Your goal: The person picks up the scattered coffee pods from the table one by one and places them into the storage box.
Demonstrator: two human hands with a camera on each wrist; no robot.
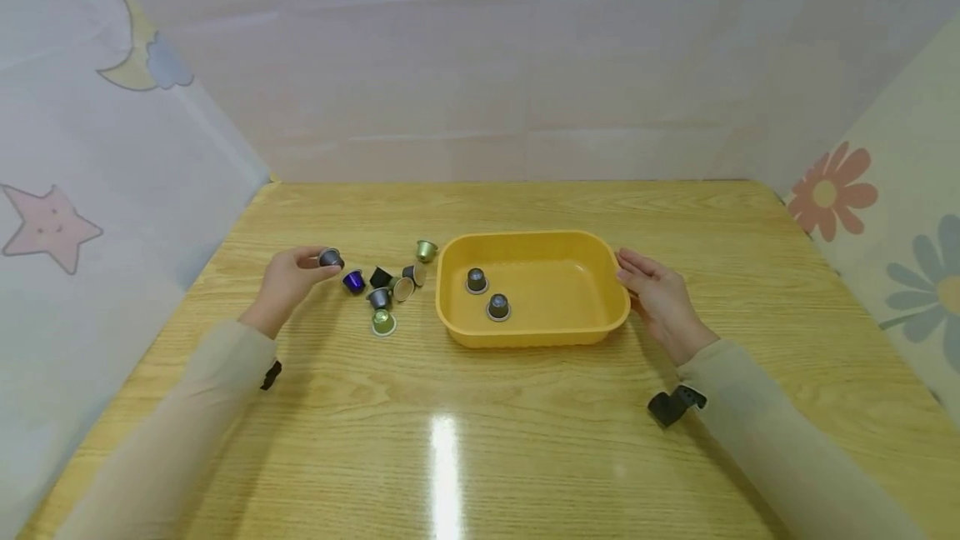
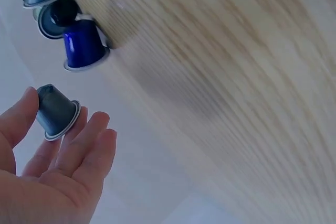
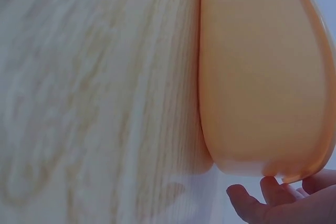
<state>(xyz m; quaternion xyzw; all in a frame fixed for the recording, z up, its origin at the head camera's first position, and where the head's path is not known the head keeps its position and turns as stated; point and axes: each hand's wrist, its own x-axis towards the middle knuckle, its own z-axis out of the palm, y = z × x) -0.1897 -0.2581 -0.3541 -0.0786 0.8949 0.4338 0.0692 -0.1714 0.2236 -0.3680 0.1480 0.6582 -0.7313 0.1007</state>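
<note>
Fingers of the left hand pinched a grey capsule, probably light and slick (squeezed hard, it might dent), best held base to rim, left of the yellow tub that the right hand gripped.

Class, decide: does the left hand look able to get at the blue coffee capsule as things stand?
Probably not until it lets go: the left hand pinches a grey coffee capsule, though the blue coffee capsule lies close with nothing else between.
</note>
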